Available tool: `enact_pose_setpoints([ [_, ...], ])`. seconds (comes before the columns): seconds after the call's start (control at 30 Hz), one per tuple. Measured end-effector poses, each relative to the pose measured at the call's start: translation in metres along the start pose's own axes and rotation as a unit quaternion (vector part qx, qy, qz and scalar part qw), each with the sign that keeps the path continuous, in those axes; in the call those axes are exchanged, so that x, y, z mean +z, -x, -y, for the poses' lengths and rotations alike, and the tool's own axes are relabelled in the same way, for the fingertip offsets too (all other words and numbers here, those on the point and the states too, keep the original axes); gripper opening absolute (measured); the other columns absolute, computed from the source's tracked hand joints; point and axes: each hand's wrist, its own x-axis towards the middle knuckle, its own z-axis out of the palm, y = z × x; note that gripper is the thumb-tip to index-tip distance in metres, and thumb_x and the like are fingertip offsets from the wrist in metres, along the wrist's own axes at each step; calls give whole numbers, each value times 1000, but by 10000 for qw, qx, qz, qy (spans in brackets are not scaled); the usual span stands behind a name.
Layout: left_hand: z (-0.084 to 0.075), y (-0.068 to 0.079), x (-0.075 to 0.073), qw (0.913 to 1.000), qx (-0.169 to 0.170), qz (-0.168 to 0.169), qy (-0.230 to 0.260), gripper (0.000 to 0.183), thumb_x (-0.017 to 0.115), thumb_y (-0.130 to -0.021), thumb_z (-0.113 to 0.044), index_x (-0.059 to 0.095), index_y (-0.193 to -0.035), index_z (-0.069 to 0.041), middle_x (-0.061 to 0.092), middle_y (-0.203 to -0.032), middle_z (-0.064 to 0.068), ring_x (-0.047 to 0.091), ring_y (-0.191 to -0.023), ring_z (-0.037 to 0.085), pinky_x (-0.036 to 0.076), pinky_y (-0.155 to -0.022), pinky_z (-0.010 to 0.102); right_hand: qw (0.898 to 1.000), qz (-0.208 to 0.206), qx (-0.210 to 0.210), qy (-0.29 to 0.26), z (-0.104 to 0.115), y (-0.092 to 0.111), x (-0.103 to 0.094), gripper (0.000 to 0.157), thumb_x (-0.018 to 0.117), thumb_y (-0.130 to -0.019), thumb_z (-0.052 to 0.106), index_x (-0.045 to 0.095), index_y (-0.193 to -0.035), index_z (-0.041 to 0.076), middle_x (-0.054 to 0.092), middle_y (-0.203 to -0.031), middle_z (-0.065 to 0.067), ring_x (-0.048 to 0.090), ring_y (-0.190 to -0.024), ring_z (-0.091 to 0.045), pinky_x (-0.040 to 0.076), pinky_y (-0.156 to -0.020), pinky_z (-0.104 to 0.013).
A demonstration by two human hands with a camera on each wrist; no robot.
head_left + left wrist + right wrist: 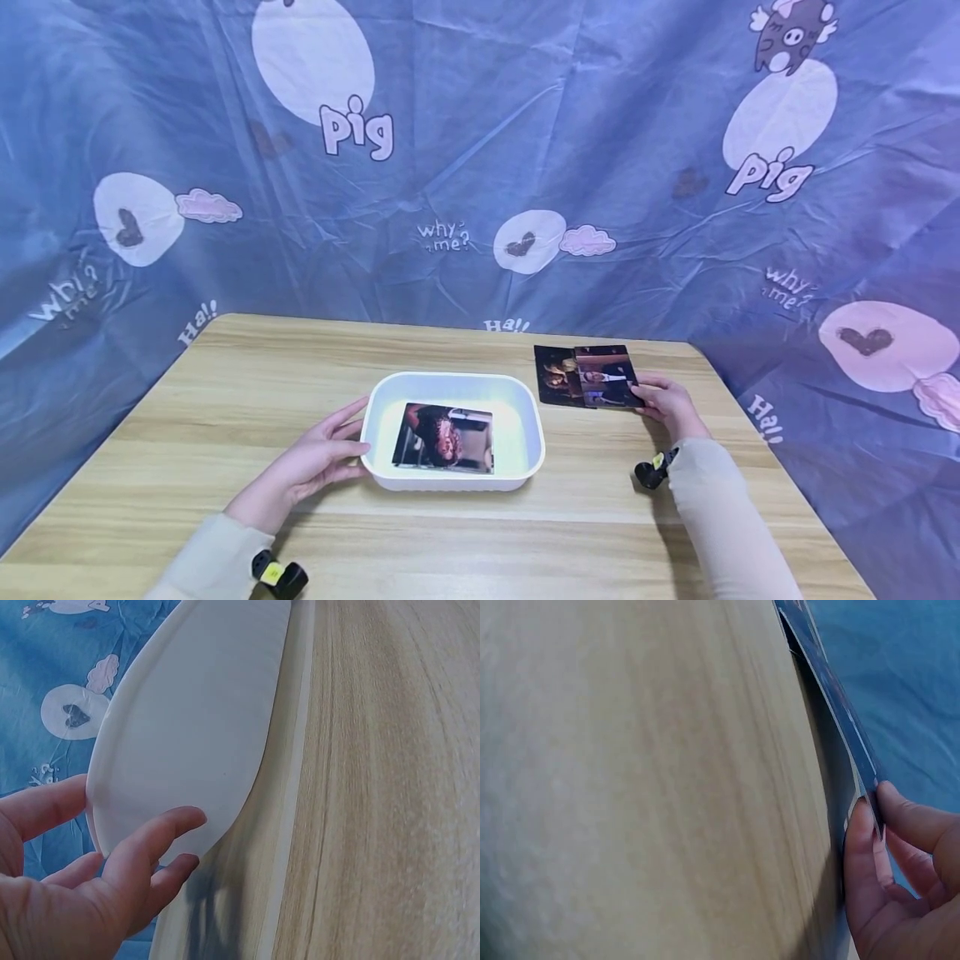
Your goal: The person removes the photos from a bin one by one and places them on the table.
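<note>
A white plastic box (455,483) stands on the table, and one photo (444,439) lies flat on its bottom. My left hand (322,458) is at the box's left end, its spread fingers (176,820) touching the outer wall and rim. To the right of the box, two photos partly overlap. My right hand (667,406) pinches the right edge of the upper photo (606,377) between thumb and fingers; in the right wrist view that edge is slightly raised. The left photo of the pair (557,375) lies partly beneath it.
The wooden table (247,392) has a light grain, and its back edge meets a blue printed cloth (450,167). Black wrist cameras (279,575) are strapped at both sleeves.
</note>
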Motion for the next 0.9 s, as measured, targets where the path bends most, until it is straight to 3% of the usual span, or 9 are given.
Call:
enact_pose_setpoints([
  [0.17, 1, 1, -2, 10000, -25, -16, 13, 88, 60, -88, 2, 5, -156, -11, 7, -157, 31, 65, -107, 28, 59, -89, 37, 9965, -221, -115, 803, 0, -1, 0, 35, 63, -90, 3, 53, -120, -12, 60, -69, 14, 58, -62, 2, 56, -57, -12],
  [0.23, 1, 1, -2, 10000, -25, -8, 14, 89, 60, -88, 1, 4, -156, -11, 6, -157, 31, 65, -108, 29, 59, -90, 37, 9900, -407, -178, 1340, 0, -1, 0, 43, 65, -90, 7, 51, -124, -15, 59, -72, 13, 55, -62, 3, 53, -56, -12],
  [0.37, 0, 0, -2, 10000, -45, -50, 12, 89, 60, -87, 1, 5, -156, -11, 7, -157, 31, 65, -109, 30, 59, -90, 37, 9691, -578, -306, 2380, 5, -1, 1, 49, 65, -89, 17, 52, -123, -15, 63, -95, -7, 53, -74, -9, 50, -64, -19],
  [0.47, 1, -1, -2, 10000, -52, -77, 16, 88, 60, -87, 2, 6, -156, -12, 8, -157, 31, 64, -109, 31, 59, -90, 38, 9639, -482, -218, 2609, 12, 1, 2, 56, 61, -92, 23, 46, -130, -15, 52, -124, -26, 51, -97, -26, 51, -85, -33],
  [0.57, 1, -1, -3, 10000, -54, -83, 7, 88, 60, -88, 2, 6, -156, -12, 8, -157, 30, 65, -109, 30, 59, -89, 38, 9685, -257, -20, 2478, 23, 6, 6, 65, 54, -96, 31, 33, -144, -9, 33, -146, -32, 38, -125, -38, 40, -110, -47],
  [0.63, 2, -1, -3, 9999, -55, -84, -1, 88, 60, -88, 2, 6, -156, -12, 9, -157, 30, 65, -109, 30, 59, -89, 37, 9720, -23, -78, 2348, 31, 9, 10, 70, 49, -99, 35, 24, -149, -6, 23, -153, -32, 30, -136, -42, 30, -119, -52],
  [0.8, 2, -1, -1, 9999, -36, -89, -44, 87, 59, -88, 2, 6, -156, -12, 9, -157, 31, 66, -106, 27, 59, -88, 37, 9867, 524, -571, 1430, 49, 16, 31, 73, 47, -101, 31, 9, -153, -2, 13, -157, -31, 17, -144, -43, 22, -123, -52],
  [0.9, 2, -1, 0, 10000, -7, -72, -52, 86, 58, -89, 3, 6, -156, -12, 9, -157, 31, 65, -107, 27, 60, -89, 38, 9886, 652, -879, 1031, 58, 22, 50, 70, 48, -101, 24, 10, -154, -1, 16, -156, -31, 24, -143, -38, 22, -123, -50],
])
